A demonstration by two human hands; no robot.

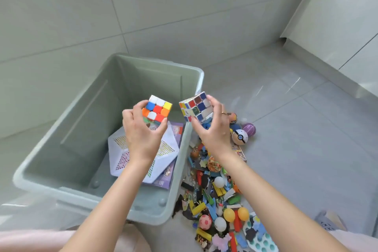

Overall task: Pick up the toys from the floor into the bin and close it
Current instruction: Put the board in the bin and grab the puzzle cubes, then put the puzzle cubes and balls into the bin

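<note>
My left hand [141, 131] grips a bright stickerless puzzle cube [157, 109] over the inside of the grey-green bin [67, 120]. My right hand [212, 127] grips a worn white-edged puzzle cube [195, 106] just above the bin's right rim. A large white many-tiled puzzle cube [122, 151] and a purple box [177, 129] lie on the bin's bottom. A heap of small toys [216, 190] covers the floor to the right of the bin: balls, blocks, foam shapes, a red-and-white capsule ball [240, 137].
The bin stands against a tiled wall at the back. A white cabinet [347, 16] rises at the far right. A grey slipper [329, 221] lies at the lower right. My knees in pink cloth [30, 240] sit at the bottom edge. No lid is in view.
</note>
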